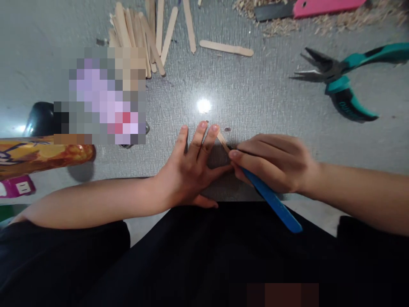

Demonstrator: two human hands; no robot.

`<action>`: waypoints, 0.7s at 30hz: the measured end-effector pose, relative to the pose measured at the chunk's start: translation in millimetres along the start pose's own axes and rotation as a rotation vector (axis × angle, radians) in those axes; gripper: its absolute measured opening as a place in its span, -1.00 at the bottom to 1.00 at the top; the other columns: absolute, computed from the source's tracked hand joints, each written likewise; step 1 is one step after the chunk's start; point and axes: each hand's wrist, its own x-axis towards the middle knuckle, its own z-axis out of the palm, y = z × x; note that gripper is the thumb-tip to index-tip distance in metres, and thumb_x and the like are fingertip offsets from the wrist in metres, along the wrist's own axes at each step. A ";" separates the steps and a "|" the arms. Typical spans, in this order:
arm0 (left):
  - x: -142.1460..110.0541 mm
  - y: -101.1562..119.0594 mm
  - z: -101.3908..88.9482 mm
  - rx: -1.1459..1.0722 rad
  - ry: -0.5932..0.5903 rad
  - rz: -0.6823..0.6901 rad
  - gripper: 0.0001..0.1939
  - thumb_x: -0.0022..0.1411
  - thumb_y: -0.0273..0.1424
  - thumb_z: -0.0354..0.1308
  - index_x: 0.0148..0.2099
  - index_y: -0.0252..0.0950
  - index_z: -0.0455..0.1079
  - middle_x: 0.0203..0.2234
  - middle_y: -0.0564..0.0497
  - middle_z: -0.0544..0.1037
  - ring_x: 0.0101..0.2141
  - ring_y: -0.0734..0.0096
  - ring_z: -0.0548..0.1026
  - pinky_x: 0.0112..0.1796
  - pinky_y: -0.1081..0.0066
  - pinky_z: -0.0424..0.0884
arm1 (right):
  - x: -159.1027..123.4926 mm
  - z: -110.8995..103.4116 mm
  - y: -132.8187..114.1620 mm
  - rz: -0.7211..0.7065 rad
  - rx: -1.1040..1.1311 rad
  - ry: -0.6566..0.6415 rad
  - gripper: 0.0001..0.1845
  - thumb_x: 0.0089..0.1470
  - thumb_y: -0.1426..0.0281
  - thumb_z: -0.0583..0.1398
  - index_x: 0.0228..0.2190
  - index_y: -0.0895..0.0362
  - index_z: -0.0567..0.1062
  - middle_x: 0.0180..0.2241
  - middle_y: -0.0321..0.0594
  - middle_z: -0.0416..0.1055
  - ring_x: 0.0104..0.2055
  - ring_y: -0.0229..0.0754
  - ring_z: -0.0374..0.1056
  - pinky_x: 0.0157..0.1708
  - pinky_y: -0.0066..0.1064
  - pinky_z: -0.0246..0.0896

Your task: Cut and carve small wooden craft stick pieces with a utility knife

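Observation:
My left hand (pixel 187 168) lies on the table with its fingers spread. Its index fingertip presses the end of a wooden craft stick (pixel 223 141), which slants down toward the right. In my right hand (pixel 275 160) is a knife (pixel 276 202) with a long flat blue handle, pointing back toward my lap. The fingers are closed around its front part, and they mostly hide the blade. Its tip end is at the craft stick, close to my left thumb side. Whether the blade touches the wood cannot be made out.
Several craft sticks (pixel 128 27) lie heaped at the back left, with one loose stick (pixel 226 47) apart. Teal-handled pliers (pixel 335 76) rest on the right. A pink-handled saw (pixel 329 7) lies among wood shavings (pixel 281 27). An orange-brown packet (pixel 47 155) is at the left edge.

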 end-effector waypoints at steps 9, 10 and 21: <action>-4.4 0.6 5.9 0.034 0.032 0.004 0.51 0.09 0.61 0.32 0.75 -0.23 0.01 0.70 -0.63 0.07 0.64 -0.81 0.12 0.51 -0.60 0.13 | 11.9 -2.3 0.5 -0.009 0.066 -0.078 -0.88 0.51 0.55 0.30 0.03 0.28 0.56 -0.28 -0.11 0.65 -0.32 -0.07 0.57 -0.38 -0.26 0.54; -4.8 0.7 6.6 0.039 0.041 0.009 0.55 0.05 0.62 0.33 0.75 -0.24 0.00 0.69 -0.66 0.08 0.63 -0.82 0.13 0.50 -0.60 0.15 | 12.7 -3.4 1.0 -0.012 0.073 -0.089 -0.89 0.51 0.56 0.30 0.02 0.28 0.58 -0.28 -0.10 0.65 -0.31 -0.07 0.57 -0.35 -0.26 0.55; -7.3 1.5 11.6 0.037 0.069 -0.003 0.48 0.20 0.61 0.19 0.77 -0.28 -0.10 0.70 -0.63 0.04 0.66 -0.77 0.07 0.54 -0.55 0.04 | 10.4 -2.3 -2.3 0.051 0.100 -0.117 -0.81 0.52 0.54 0.29 0.11 0.25 0.55 -0.26 -0.11 0.66 -0.28 -0.05 0.54 -0.28 -0.23 0.56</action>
